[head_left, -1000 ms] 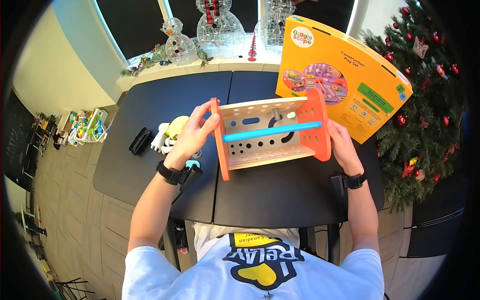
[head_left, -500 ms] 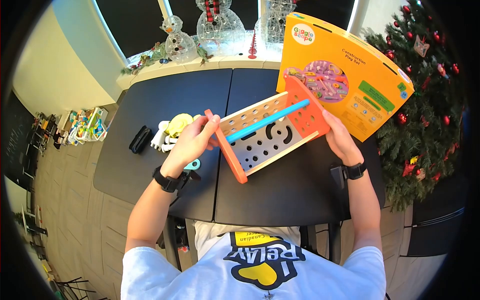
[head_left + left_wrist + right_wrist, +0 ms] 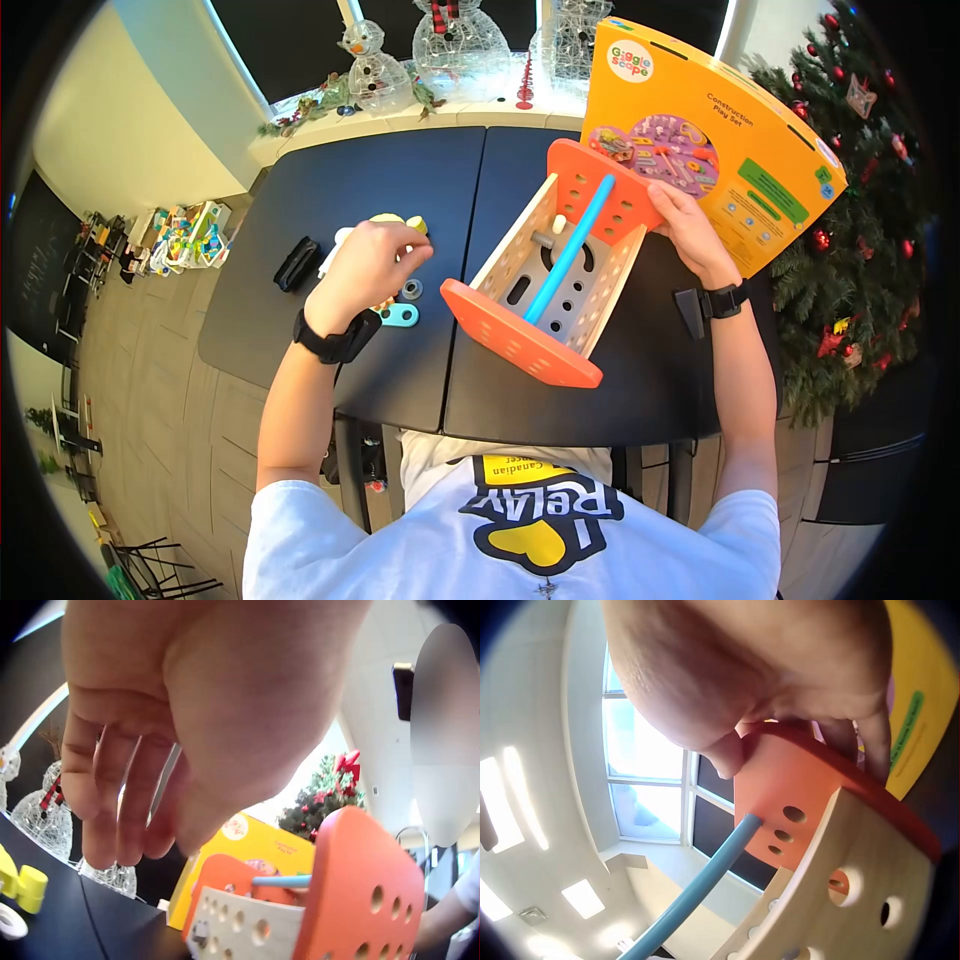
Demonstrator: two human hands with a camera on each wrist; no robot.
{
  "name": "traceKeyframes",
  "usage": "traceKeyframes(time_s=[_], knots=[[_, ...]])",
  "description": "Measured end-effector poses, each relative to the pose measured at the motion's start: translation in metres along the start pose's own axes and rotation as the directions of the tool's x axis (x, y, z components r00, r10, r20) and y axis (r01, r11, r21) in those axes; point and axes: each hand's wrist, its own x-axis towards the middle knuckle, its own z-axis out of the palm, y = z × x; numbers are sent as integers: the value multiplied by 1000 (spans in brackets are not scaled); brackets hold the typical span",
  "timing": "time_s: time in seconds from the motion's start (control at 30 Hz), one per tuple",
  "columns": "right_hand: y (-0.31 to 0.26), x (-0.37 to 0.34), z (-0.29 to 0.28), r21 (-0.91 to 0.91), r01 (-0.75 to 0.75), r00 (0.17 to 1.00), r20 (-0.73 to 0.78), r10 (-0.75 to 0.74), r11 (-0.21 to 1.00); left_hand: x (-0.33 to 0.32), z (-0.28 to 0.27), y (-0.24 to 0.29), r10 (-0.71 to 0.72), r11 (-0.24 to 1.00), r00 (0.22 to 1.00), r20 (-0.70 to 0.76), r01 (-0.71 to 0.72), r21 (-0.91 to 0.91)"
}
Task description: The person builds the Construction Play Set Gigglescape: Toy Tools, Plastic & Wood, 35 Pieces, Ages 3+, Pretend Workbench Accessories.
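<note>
A wooden toy toolbox point(image 3: 608, 258) with orange end panels and a blue rod handle point(image 3: 570, 250) is tilted over the right half of the table. My right hand point(image 3: 692, 232) grips its far orange end panel point(image 3: 780, 787), thumb on the inner face and fingers behind. My left hand point(image 3: 368, 262) is off the toolbox, over the loose toy pieces at the left, its fingers loosely bent with nothing in them. Partly hidden under that hand are yellow pieces point(image 3: 416, 224), a grey ring point(image 3: 411, 289) and a teal strip with holes point(image 3: 400, 315).
A black case point(image 3: 297, 264) lies left of the pieces on the black table point(image 3: 330, 190). A yellow Construction Play Set box point(image 3: 720, 130) stands behind the toolbox. Beyond the right edge is a decorated Christmas tree point(image 3: 840, 250); wire snowmen point(image 3: 375, 75) stand on the sill.
My left hand has let go of the toolbox and moved left over the pieces. The toolbox has turned in my right hand, its near end panel swinging toward me and rightward.
</note>
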Motion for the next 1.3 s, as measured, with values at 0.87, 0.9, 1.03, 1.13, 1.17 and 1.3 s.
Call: traceKeyframes(time_s=[0.87,0.9,1.03,1.13,1.17,1.3], knots=[[-6,11,26,-215,140,959,-215,-187,967,-2,46,-39,-84,957,951,298,-6,291],[-7,8,30,-247,202,933,-244,-263,948,-2,45,-39,-79,963,946,314,-9,269],[-43,-15,57,-541,376,831,-164,-532,752,5,39,-38,90,991,969,229,-109,71],[-59,-27,80,-549,460,803,-79,-591,698,8,18,-20,174,983,980,95,-167,-69],[-63,-30,86,-543,489,795,-45,-605,682,9,6,-6,151,986,986,68,-145,-87],[-79,-39,108,-474,566,797,103,-596,675,13,-19,29,75,939,994,-78,-97,-329]])
